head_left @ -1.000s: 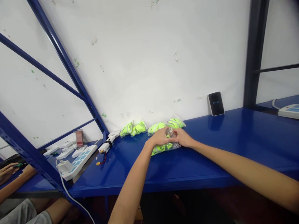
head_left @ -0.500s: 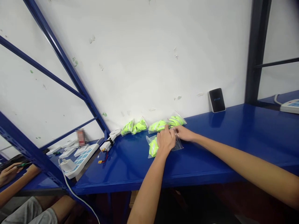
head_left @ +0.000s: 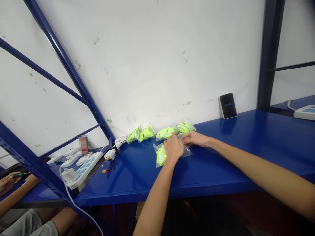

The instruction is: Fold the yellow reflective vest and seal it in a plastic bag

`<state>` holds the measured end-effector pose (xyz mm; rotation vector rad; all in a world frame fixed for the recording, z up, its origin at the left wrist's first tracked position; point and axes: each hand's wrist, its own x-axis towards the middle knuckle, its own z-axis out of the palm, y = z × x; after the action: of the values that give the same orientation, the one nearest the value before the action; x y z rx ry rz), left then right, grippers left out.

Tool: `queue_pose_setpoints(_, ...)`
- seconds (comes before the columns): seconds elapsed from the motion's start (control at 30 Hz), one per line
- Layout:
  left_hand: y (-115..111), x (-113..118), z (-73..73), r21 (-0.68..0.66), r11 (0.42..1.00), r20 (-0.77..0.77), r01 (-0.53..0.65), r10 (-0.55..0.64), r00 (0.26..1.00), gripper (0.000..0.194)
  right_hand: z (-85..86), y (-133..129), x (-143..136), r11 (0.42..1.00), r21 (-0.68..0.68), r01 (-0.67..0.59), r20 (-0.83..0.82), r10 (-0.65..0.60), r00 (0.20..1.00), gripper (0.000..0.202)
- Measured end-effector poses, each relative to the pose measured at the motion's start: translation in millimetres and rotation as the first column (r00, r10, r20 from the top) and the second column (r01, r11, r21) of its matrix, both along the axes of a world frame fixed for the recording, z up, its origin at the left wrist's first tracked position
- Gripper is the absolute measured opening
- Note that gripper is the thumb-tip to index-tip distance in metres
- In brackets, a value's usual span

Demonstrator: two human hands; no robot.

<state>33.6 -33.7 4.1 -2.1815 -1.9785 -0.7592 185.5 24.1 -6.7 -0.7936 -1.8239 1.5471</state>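
Note:
A clear plastic bag lies on the blue tabletop, with bright yellow-green fabric carrying pale stripes in its left part. My left hand is over the middle of this bag, fingers bent and gripping its plastic. Close on the right, my right hand pinches the upper edge of the same bag. Part of the bag and the fingertips are hidden behind my hands. Just beyond my hands lie two filled bags of the same fabric, a left one and a right one.
Two more filled bags lie along the wall, near a white device with wires. A black-screened clock leans at the back right. At left, beyond a blue post, are a power strip and another person's hands.
My right hand has shifted slightly left and down, closer to my left hand, along the bag's edge. The left hand stays nearly in place on the bag.

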Motion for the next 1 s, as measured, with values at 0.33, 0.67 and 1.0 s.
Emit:
queue_pose_setpoints(0.33,14,-45,43.7,-0.249,0.931,0.029,0.269,-0.270,0.962,0.040,6.8,-24,-27,0.717,0.667,0.200,0.030,-0.294,0.955,0.023)
queue_pose_setpoints(0.67,29,-57,-6.4,0.103,0.923,0.577,0.370,-0.358,0.734,0.035,-5.2,-21,-38,0.663,0.698,0.271,0.195,-0.539,0.819,0.035)
queue_pose_setpoints(1.0,34,-72,-7.2,-0.090,0.844,0.906,0.529,-0.151,0.395,0.037,3.8,-25,-30,0.709,0.696,0.115,0.135,-0.286,0.949,0.040)
